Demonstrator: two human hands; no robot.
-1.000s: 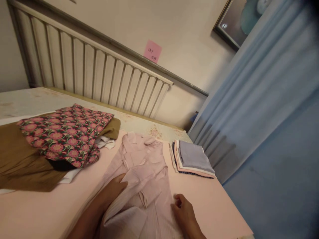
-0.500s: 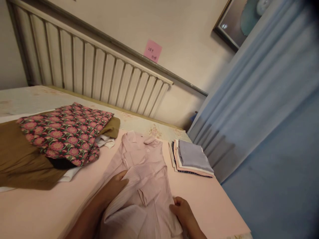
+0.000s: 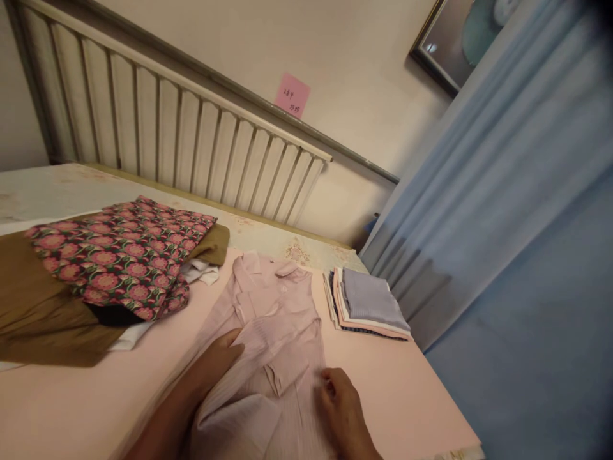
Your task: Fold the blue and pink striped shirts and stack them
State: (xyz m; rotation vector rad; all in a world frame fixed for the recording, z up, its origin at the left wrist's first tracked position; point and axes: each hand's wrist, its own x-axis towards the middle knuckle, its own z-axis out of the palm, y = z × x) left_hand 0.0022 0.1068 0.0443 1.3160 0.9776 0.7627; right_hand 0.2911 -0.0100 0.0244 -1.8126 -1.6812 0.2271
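Observation:
A pale pink, finely ribbed shirt [image 3: 287,326] lies lengthwise in front of me, its collar at the far end and its sleeves folded in over the body. My left hand [image 3: 225,351] is closed on the fabric along the left side, thumb on top. Near the lower left, the cloth is raised in a loose fold. My right hand [image 3: 342,409] is at the shirt's right edge, fingers curled inward and slightly blurred. Whether cloth is pinched in those fingers is hidden.
A neat stack of folded clothes [image 3: 376,300], grey-blue on top, sits right of the shirt. To the left lie a floral garment [image 3: 124,255] and a brown one [image 3: 43,319]. Pink board-like surface [image 3: 393,390] lies beneath. Behind are a radiator [image 3: 191,140] and blue curtain [image 3: 479,211].
My right hand has shifted slightly up and left along the shirt's right edge, and its fingers are more curled. The left hand has barely moved and keeps its hold.

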